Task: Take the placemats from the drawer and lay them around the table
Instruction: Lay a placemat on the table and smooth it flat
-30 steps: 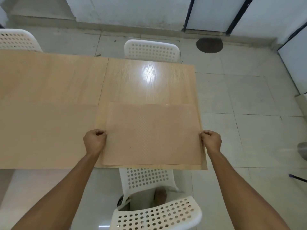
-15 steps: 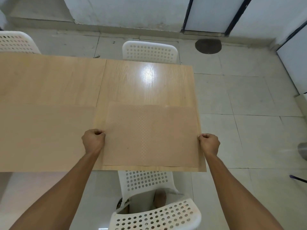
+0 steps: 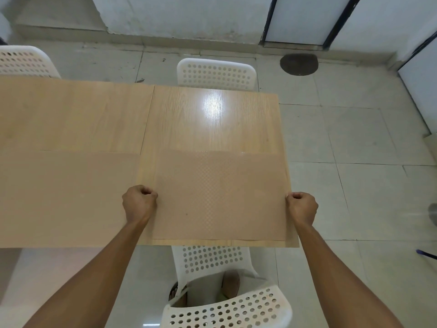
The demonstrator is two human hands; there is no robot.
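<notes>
White perforated plastic chair [image 3: 227, 311] nearest, tucked under the bench edge. Left hand [image 3: 139, 202] and right hand [image 3: 302, 207] both curled into fists, fingers pinching the side edges of a tan rectangular placemat [image 3: 220, 197] with fine woven checker texture. It lies flat at the near right corner of the light woodgrain bench [image 3: 212, 119]. Second placemat [image 3: 66, 197] flat, just left. Another perforated chair [image 3: 216, 74] beyond, on the tiled floor [image 3: 354, 138].

Head camera — looking steeply down, close over the table [image 3: 212, 119].
</notes>
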